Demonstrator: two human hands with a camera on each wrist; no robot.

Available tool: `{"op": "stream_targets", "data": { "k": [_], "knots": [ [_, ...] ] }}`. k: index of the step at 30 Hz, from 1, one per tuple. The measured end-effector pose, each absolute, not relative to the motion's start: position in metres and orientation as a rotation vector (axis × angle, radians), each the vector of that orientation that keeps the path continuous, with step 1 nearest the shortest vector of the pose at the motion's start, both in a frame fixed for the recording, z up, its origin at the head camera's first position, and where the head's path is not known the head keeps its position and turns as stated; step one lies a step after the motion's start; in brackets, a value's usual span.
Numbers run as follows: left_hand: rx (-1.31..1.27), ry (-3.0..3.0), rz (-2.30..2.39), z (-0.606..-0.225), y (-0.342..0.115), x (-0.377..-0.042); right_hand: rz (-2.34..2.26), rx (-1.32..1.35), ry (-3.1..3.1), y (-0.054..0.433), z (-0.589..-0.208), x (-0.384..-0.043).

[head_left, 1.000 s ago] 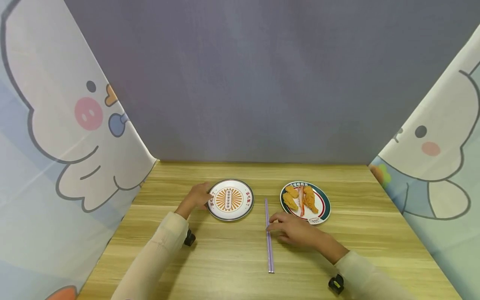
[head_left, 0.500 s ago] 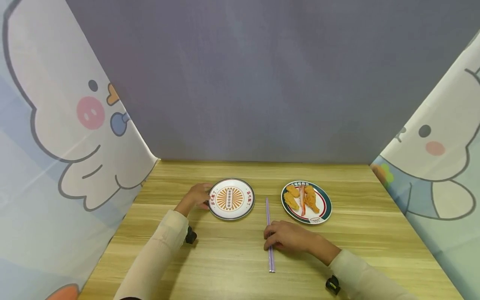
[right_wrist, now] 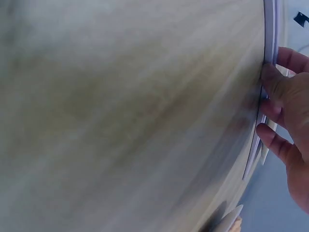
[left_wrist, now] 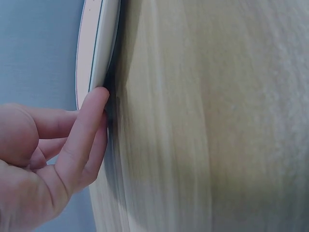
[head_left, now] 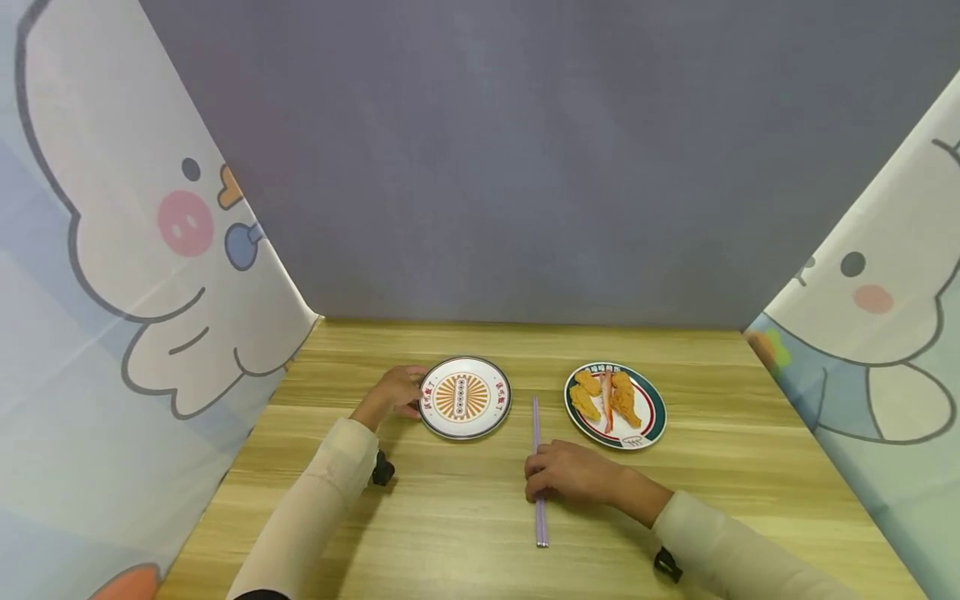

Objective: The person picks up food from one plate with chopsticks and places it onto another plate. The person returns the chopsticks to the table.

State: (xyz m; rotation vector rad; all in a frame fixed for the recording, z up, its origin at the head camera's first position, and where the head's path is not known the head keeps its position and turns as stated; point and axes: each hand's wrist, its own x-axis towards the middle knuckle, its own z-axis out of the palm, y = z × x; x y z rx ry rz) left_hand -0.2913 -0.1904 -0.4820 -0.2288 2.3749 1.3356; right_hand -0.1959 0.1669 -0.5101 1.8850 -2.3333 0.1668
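Note:
My left hand (head_left: 397, 390) holds the left rim of a white plate (head_left: 486, 377) with an orange sunburst print. In the left wrist view, the fingertips (left_wrist: 99, 94) touch the plate's edge (left_wrist: 94, 53), which lies close to the wood. My right hand (head_left: 573, 471) pinches a pair of lilac chopsticks (head_left: 542, 521) around their middle. They point away from me on the table, side by side. The right wrist view shows thumb and fingers around the chopsticks (right_wrist: 270, 19). Part of them is hidden under the hand.
A green-rimmed plate (head_left: 654, 417) at the right bears fried chicken pieces (head_left: 622, 398) and a long red-and-white food piece (head_left: 607, 404). The wooden table (head_left: 450, 517) ends at a grey back wall (head_left: 480, 167), with cartoon-printed cloths (head_left: 225, 350) at both sides.
My right hand has moved down and slightly left, and its fingers have closed on the chopsticks. The left hand stays at the plate's rim. The view has shifted slightly.

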Motion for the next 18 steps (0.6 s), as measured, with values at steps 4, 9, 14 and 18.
{"op": "stream_targets", "data": {
  "k": [4, 9, 14, 18],
  "knots": [
    [-0.242, 2.383, 1.334, -0.4829, -0.1877, -0.2919, 0.038, 1.920, -2.320, 0.1628, -0.5072, -0.1963],
    [-0.233, 2.377, 1.332, -0.4839, -0.1865, -0.2922, -0.082, 1.938, -2.265, 0.1619, -0.5077, -0.1970],
    [-0.222, 2.401, 1.301, -0.4858, -0.1886, -0.2922, -0.162, 1.933, -2.151, 0.1641, -0.5127, -0.1951],
    [-0.211, 2.401, 1.308, -0.4857, -0.1896, -0.2936, -0.187, 1.910, -2.073, 0.1667, -0.5148, -0.1939]
  ]
}}
